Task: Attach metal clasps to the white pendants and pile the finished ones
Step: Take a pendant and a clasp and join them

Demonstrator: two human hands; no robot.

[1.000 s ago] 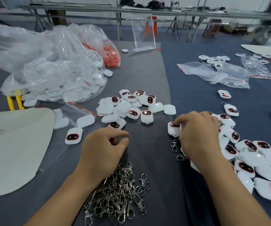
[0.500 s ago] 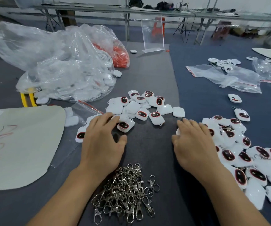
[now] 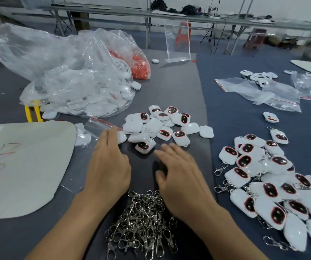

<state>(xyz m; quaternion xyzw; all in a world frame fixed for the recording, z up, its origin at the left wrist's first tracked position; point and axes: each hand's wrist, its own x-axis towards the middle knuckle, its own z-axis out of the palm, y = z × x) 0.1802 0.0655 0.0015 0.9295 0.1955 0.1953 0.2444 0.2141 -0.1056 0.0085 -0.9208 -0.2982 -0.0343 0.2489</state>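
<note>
A big pile of clasped pendants (image 3: pixel 274 186) lies right, some bare pendants (image 3: pixel 162 124) wait far-centre, clasps (image 3: pixel 143 222) sit near, and both the left hand (image 3: pixel 107 166) and right hand (image 3: pixel 181 175) hover flat-fingered, holding nothing.

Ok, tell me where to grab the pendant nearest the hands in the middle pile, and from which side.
Pinch the pendant across its left and right edges, coming from the near side, probably with the right hand. It lies face up with bare mat before it, and the pile crowds only its far side.
</note>
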